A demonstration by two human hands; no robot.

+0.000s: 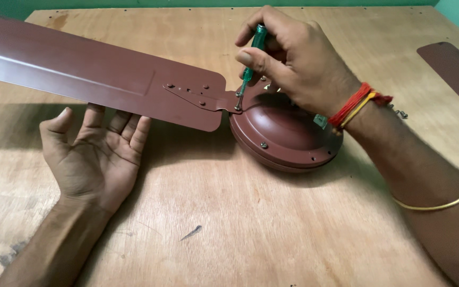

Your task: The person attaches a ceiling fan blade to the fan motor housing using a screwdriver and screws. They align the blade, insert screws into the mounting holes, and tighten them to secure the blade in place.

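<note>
The right hand (288,56) grips a green-handled screwdriver (252,56) upright, its tip on a screw where the brown fan blade (91,77) joins the round brown motor housing (285,135). The left hand (94,154) lies palm up, open, its fingers (118,121) under the blade's edge. All rest on a plywood table (251,228). A second blade (455,74) lies at the far right.

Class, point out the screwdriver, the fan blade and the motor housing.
screwdriver (252,56): head view, green shaft.
fan blade (81,72): head view, flat middle.
motor housing (285,133): head view, domed top.
</note>
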